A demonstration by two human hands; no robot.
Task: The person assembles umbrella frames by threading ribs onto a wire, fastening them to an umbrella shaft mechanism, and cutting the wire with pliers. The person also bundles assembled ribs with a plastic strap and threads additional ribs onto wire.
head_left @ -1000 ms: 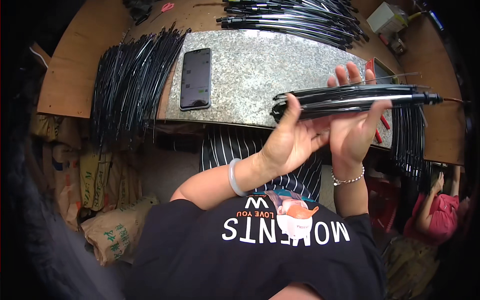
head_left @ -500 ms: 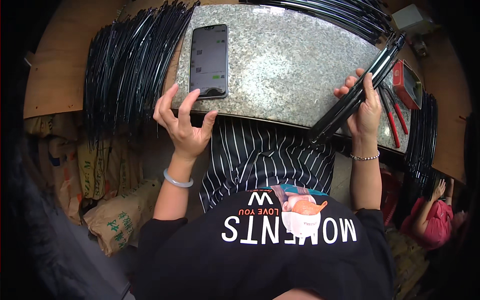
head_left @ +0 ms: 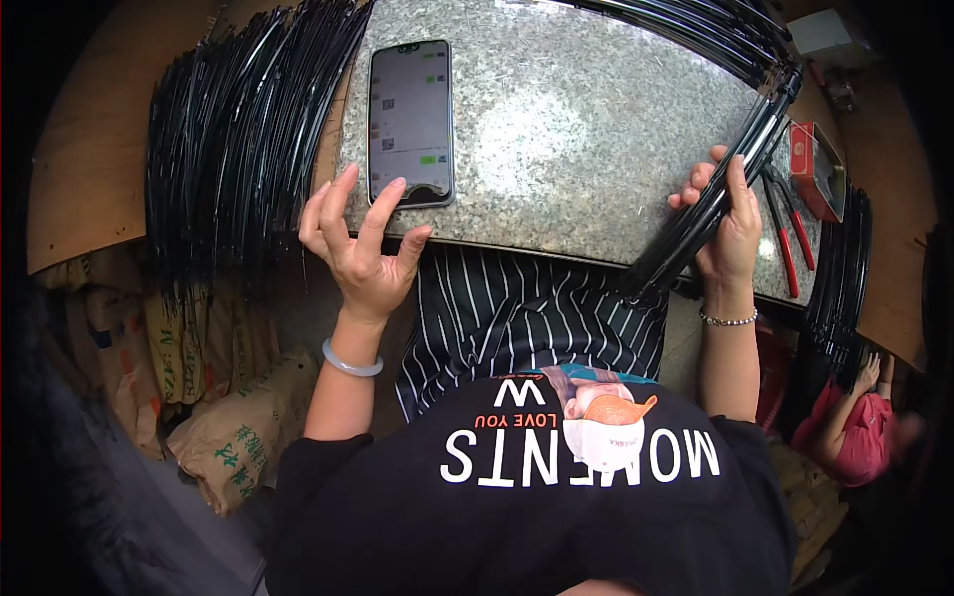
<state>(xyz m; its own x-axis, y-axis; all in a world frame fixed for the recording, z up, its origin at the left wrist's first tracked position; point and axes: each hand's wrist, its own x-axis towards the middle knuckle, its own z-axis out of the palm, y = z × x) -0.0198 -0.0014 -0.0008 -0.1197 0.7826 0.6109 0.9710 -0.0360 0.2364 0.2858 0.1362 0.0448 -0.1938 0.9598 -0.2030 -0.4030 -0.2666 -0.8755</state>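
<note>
My left hand (head_left: 363,253) is open, its fingers spread and bent over the lower edge of a dark smartphone (head_left: 409,119). One fingertip overlaps the lit screen, which shows a chat page; whether it touches cannot be told. The phone lies flat on the left part of a speckled stone tabletop (head_left: 527,139). At the right, my right hand (head_left: 730,228) is closed around a slanting bundle of thin, glossy black strips (head_left: 696,214) that look like cable ties. Its lower end overhangs the table's near edge, and its upper end points to the far right.
Piles of black strips lie left (head_left: 248,149), along the far edge (head_left: 696,35) and right (head_left: 840,268). Red-handled pliers (head_left: 785,248) rest beside a red tin (head_left: 817,169). Sacks (head_left: 243,427) stand lower left. A co-worker in a red top (head_left: 855,437) is at lower right.
The view has shifted slightly, so the phone and left pile sit a little further left. My left fingers stay by the phone's lower edge, and my right hand keeps the bundle, tilted much as before.
</note>
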